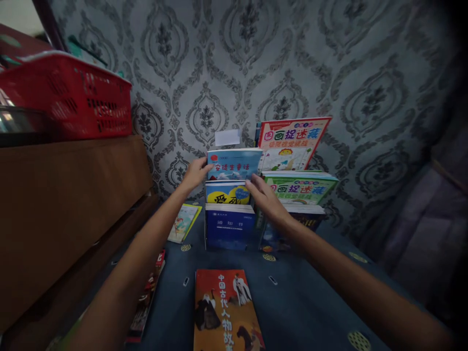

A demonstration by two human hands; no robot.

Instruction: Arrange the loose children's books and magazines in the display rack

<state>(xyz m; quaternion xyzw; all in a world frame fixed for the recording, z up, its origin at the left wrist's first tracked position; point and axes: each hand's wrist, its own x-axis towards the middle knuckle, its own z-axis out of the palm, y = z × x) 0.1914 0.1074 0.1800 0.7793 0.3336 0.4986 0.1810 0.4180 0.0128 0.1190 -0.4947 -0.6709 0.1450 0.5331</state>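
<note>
A light blue storybook point(234, 163) stands upright in the rear tier of a stepped stack of books. My left hand point(197, 173) grips its left edge, thumb on the front cover and fingers behind. My right hand point(266, 196) is closed at its lower right edge, fingertips pressed against the side. Just below it stands a yellow and blue book point(227, 193), and in front of that a dark blue book point(230, 226). To the right, a red-bordered picture book point(292, 142) rises behind a green picture book point(302, 187). The rack under the books is mostly hidden.
An orange-red book point(224, 309) lies flat on the blue cloth point(292, 297) nearest me. A thin book point(185, 223) lies left of the stack, and a magazine point(146, 302) is partly behind my left forearm. A red basket point(73, 97) sits on a wooden cabinet point(73, 204) at left.
</note>
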